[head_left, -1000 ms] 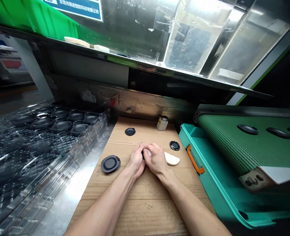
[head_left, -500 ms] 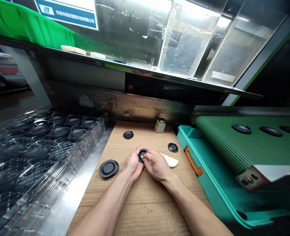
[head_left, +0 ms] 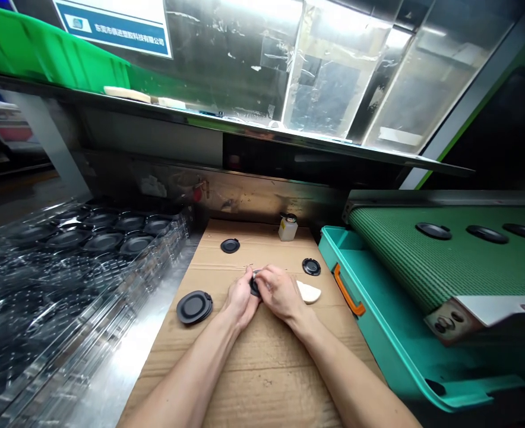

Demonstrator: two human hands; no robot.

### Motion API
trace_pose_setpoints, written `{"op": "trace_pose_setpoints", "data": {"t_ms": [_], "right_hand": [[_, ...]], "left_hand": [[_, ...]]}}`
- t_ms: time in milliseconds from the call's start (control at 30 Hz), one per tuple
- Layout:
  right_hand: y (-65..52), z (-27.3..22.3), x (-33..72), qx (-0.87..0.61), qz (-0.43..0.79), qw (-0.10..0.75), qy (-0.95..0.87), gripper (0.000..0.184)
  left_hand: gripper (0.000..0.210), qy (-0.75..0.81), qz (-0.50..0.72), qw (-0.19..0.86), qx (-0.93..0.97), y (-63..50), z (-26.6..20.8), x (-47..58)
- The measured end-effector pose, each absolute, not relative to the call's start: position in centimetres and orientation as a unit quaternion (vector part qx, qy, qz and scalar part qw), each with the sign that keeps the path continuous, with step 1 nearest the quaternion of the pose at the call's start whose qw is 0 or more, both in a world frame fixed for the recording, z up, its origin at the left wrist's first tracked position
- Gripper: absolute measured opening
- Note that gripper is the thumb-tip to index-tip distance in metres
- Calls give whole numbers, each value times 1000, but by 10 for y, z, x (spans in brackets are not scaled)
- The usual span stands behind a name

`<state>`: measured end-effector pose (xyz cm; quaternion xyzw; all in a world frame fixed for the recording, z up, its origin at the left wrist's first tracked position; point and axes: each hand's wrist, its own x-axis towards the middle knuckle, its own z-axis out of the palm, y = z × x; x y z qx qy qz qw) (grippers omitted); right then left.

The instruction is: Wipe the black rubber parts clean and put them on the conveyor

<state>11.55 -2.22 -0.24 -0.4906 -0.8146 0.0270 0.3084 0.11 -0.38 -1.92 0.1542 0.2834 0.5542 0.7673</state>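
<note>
A round black plastic disc [head_left: 254, 287] is held over the cardboard by my left hand [head_left: 239, 300], with the fingers closed at its left edge. Bent and pressed together, the fingers of my right hand [head_left: 281, 294] lie over the disc's face and cover much of it. A small pale bit shows at those fingertips, too little to name. Left of my hands lies a short stack of black discs [head_left: 194, 307]. Single discs rest farther back, one at the left [head_left: 230, 245] and one at the right [head_left: 311, 266]. A white half-round pad [head_left: 309, 292] lies beside my right hand.
A small bottle [head_left: 288, 227] stands at the back of the cardboard [head_left: 262, 380]. Clear trays of black discs [head_left: 104, 241] fill the left side. To the right are a teal bin [head_left: 378, 339] with an orange handle and a green conveyor belt [head_left: 405, 255] carrying several discs.
My right hand has turned and its fingers have shifted up across the disc, covering more of it. My left hand keeps its hold. The whole view has shifted slightly.
</note>
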Motion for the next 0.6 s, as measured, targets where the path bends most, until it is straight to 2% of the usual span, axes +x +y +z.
{"op": "trace_pose_setpoints", "data": {"t_ms": [200, 333, 433, 600], "right_hand": [[-33, -6, 120, -539, -3, 275, -796, 13], [-28, -8, 113, -503, 28, 293, -813, 15], [-20, -4, 111, -519, 5, 295, -802, 17], [-29, -6, 119, -541, -17, 288, -790, 15]], "left_hand": [[31, 309, 530, 775, 150, -4, -19, 0], [28, 315, 552, 758, 148, -5, -17, 3], [26, 305, 579, 745, 131, -4, -17, 4], [31, 318, 537, 767, 148, -4, -15, 1]]}}
